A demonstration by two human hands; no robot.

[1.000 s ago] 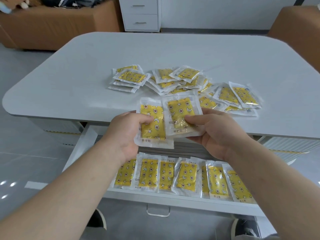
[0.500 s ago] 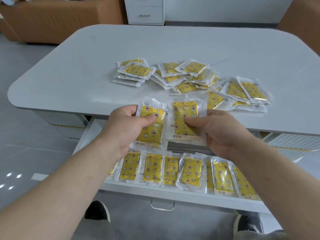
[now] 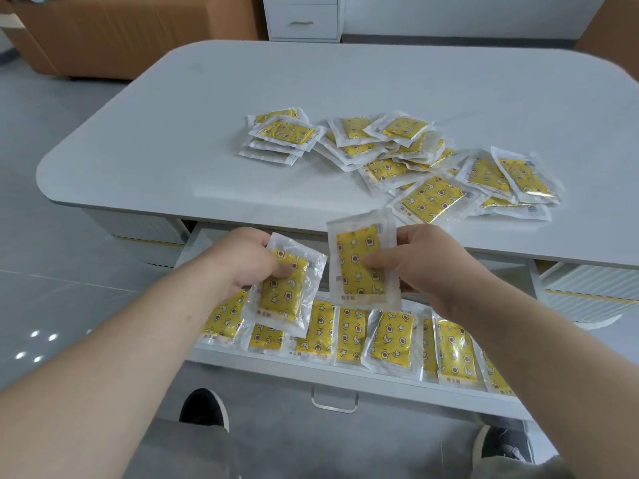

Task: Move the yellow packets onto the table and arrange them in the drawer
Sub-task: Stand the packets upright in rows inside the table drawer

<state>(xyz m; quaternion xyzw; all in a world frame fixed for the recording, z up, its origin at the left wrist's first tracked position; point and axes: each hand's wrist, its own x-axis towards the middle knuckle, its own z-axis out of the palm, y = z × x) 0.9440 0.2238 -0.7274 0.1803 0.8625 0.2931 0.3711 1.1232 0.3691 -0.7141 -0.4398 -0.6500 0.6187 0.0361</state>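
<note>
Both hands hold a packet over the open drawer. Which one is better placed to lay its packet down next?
Left, probably. The left hand holds the tilted packet lower, overlapping the row in the drawer; the right hand holds the upright packet higher, near the table edge.

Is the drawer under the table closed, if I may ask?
No, the drawer stands pulled out, with a row of yellow packets lying inside it.

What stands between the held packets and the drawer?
Nothing visible. The left packet in the left hand and right packet in the right hand hang over the open drawer; a row already lines its front.
</note>
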